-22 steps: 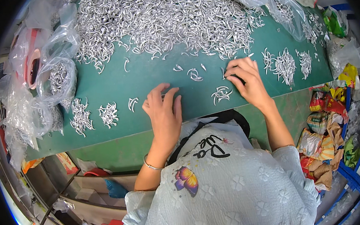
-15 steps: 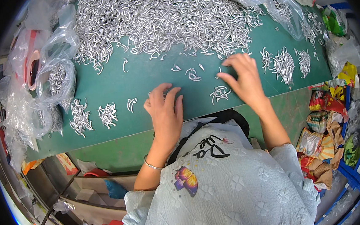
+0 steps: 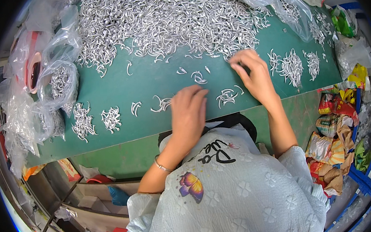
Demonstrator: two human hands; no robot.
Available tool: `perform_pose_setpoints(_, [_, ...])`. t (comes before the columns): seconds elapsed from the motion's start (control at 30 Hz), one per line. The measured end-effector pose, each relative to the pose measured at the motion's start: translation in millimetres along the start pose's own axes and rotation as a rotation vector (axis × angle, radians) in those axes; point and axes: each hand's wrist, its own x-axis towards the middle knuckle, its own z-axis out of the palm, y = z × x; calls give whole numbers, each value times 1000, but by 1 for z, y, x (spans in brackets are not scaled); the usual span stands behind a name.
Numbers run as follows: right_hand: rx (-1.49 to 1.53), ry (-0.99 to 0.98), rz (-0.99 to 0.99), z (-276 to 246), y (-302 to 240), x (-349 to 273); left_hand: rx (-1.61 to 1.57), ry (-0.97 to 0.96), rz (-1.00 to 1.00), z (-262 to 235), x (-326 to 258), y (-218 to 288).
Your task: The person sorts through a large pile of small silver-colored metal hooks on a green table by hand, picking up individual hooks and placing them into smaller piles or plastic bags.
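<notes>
As the left hand [image 3: 189,109] swings inward along the near side of the counter [image 3: 126,85], we see a small cluster of curved silver pieces [image 3: 162,103] come out from under it, now lying just to its left. Its fingers are bent and held close together, with their tips turned down toward the surface; we can't make out whether anything sits beneath them.

The other change is on the right. One thin curved piece [image 3: 239,89], which a moment ago seemed to stand by the thumb, now appears to lie beside the near cluster [image 3: 227,97], so we judge that this group gains one more. The right hand [image 3: 254,73] is further out, at the edge of the large pile [image 3: 165,21]. Its fingers curl down there with the thumb tucked nearer us, and we can't see whether they pinch a piece.

Between the hands and the pile, the few loose pieces [image 3: 198,77] stay where they were. The sorted-looking heaps further out, at left [image 3: 82,122] and at right [image 3: 293,67], also look unchanged, so we take the activity to be centred on the two small clusters.
</notes>
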Motion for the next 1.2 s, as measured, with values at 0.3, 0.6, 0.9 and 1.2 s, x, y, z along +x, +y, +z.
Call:
perform_pose_setpoints(0.3, [-384,-19,-104,1,2,6,3,-167,195,28,18,11])
perform_pose_setpoints(0.6, [-326,73,-158,0,8,10,132,-59,62,16,42,-21])
perform_pose_setpoints(0.9, [-418,-32,-115,10,-9,-12,106,69,15,15,52,-10])
perform_pose_setpoints(1.2, [-303,204,-70,5,-2,11,92,-98,81,21,34,-6])
